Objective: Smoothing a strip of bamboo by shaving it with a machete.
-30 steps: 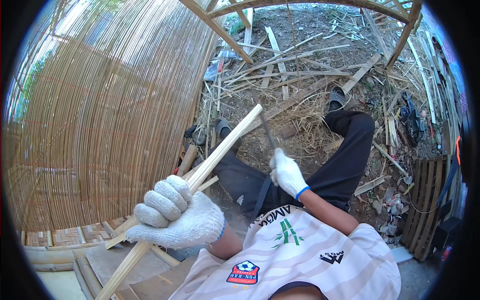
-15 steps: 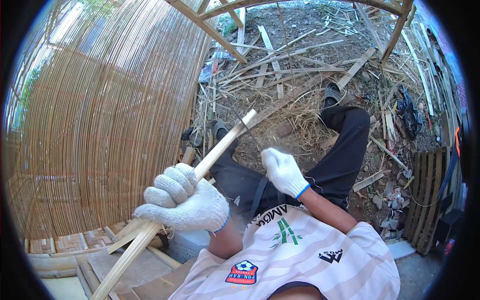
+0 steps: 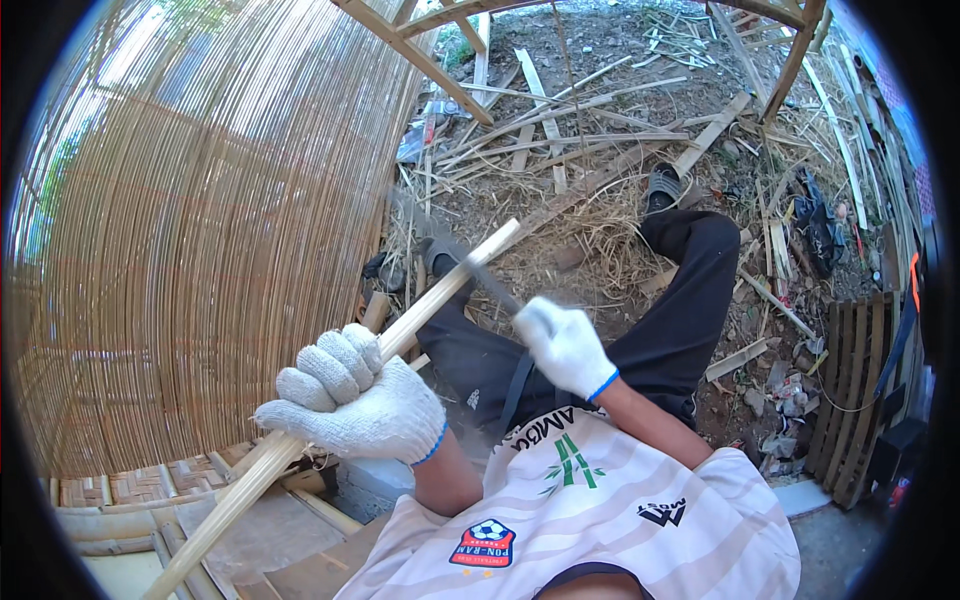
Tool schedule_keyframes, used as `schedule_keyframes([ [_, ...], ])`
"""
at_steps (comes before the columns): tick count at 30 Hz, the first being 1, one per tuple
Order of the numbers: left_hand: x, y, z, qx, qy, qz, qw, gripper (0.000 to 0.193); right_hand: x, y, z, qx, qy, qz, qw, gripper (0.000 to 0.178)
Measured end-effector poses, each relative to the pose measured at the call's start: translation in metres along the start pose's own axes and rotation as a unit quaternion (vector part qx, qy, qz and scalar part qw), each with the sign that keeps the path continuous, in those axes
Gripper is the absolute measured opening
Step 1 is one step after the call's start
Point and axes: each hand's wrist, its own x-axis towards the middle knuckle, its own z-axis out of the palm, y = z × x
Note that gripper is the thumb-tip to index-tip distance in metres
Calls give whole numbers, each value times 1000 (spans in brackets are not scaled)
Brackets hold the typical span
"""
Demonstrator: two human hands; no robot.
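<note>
A long, pale bamboo strip [image 3: 432, 312] slants from the lower left up to the middle of the view. Gloved in white knit, my left hand [image 3: 365, 405] is wrapped round it below its middle. My right hand [image 3: 565, 345], in a matching glove with a blue cuff, is closed on the handle of a knife [image 3: 492, 284]. The handle itself is hidden in the fist. The dark blade, smeared by motion, points up and left and crosses the strip near its upper end. Whether the edge touches the strip, I cannot tell.
A tall screen of thin bamboo slats [image 3: 210, 260] rises on the left. Ahead, a wooden frame [image 3: 430, 65] stands over ground strewn with strips and shavings [image 3: 600, 230]. A slatted wooden crate [image 3: 848, 400] is at the right. My legs [image 3: 690, 290] are spread apart.
The strip's lower end has shifted left, and my left hand has moved slightly left with it. My right hand has moved a little left, and the blade now lies across the strip.
</note>
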Motion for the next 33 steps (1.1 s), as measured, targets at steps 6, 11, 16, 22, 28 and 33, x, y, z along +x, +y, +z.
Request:
schedule_keyframes([
  [6, 0, -4, -9, 9, -28, -2, 1000, 62, -3, 9, 0, 32, 2, 30, 999, 36],
  [11, 2, 2, -3, -30, -39, -19, 999, 62, 7, 16, -3, 19, 13, 37, 999, 36],
  [16, 2, -5, -16, 14, -27, -8, 999, 62, 6, 11, 3, 0, -3, 25, 1000, 33],
  [22, 8, -7, -15, -4, 4, -13, 1000, 61, 22, 24, 6, -30, 37, 37, 998, 39],
  [28, 14, -7, -22, 41, 17, 10, 999, 60, 7, 15, 13, -77, -4, 21, 997, 43],
  [33, 13, -5, -26, 34, 11, -13, 999, 60, 24, 45, 7, -37, 44, 134, 989, 41],
])
